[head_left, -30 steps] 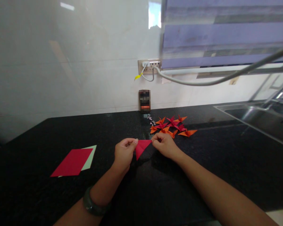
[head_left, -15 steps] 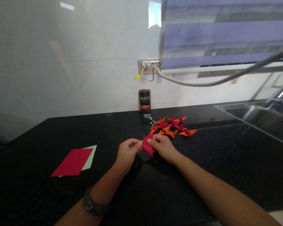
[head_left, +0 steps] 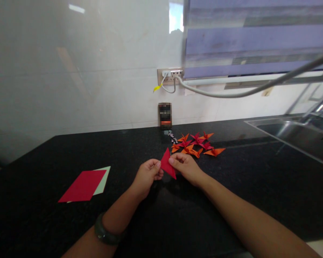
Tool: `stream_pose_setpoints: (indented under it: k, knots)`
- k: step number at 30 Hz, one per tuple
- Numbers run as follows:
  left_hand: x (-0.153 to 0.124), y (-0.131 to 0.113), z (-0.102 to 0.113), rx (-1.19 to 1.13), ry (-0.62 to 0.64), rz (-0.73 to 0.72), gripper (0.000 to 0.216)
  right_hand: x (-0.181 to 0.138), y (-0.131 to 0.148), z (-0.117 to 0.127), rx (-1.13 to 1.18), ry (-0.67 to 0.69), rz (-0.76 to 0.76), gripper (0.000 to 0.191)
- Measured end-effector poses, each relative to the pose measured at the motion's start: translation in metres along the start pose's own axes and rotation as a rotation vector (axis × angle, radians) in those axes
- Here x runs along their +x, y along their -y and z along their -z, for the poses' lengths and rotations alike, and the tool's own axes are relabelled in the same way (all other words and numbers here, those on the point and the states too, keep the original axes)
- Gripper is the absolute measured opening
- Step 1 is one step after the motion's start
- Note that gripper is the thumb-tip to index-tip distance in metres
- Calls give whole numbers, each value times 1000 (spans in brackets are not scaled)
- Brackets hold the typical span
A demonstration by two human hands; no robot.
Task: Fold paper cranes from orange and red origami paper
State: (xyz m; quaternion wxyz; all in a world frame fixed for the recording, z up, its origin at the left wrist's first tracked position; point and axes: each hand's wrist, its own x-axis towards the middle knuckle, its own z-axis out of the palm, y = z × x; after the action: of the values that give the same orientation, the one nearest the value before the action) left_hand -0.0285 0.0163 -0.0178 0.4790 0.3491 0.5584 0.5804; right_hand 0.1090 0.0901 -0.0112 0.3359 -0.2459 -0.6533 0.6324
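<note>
Paper (head_left: 166, 165), one red folded piece, is pinched between left hand (head_left: 147, 176) and right hand (head_left: 187, 169). One red sheet (head_left: 82, 186) partly covers one green sheet (head_left: 103, 182) to the left; about nine paper birds (head_left: 187, 149) lie just beyond the right hand.

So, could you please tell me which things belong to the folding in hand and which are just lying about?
Likely part of it:
folded red paper in the left hand and right hand
red sheet
pale green sheet
folded paper birds

Apparently just around:
dark upright object (detail blurred)
grey cable
sink
</note>
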Motion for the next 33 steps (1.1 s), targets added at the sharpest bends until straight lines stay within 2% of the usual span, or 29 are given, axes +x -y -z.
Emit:
stream_pose_setpoints:
  k: [3, 10, 25, 29, 33]
  knots:
    - [0, -1, 0, -65, 36, 20, 25, -2, 2, -2, 77, 49, -31, 35]
    - [0, -1, 0, -123, 87, 54, 25, -3, 3, -2, 80, 64, -22, 33]
    - [0, -1, 0, -164, 67, 61, 26, -2, 1, 0, 65, 82, -7, 34]
    - [0, -2, 0, -178, 45, 70, 26, -1, 1, 0, 45, 43, -15, 30]
    - [0, -2, 1, -189, 37, 55, 26, 2, -2, 0, 56, -39, -77, 17]
